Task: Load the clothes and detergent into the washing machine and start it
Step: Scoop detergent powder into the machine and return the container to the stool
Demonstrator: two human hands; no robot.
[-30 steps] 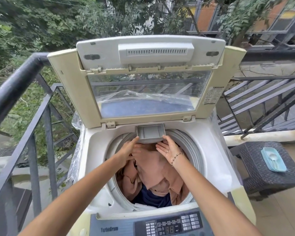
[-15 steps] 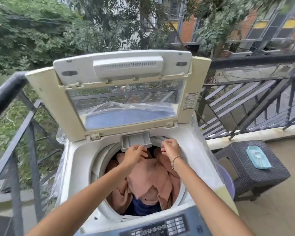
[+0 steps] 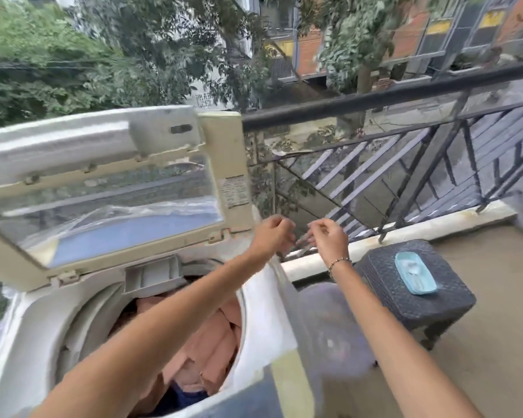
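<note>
The white top-loading washing machine stands at lower left with its lid raised. Peach clothes fill the drum, and a dark blue garment shows beneath them. A grey drawer sticks out at the back rim of the drum. My left hand and my right hand hover close together above the machine's back right corner. Their fingers are curled in and nothing is in them. A light blue tray holding a white scoop lies to the right.
The blue tray rests on a dark wicker stool on the balcony floor. A blurred purple tub sits between the machine and the stool. A black metal railing runs behind them, above a low white kerb.
Both hands have come up out of the drum and moved right, past the machine's right edge. The view has swung right, and the clothes stay in the drum.
</note>
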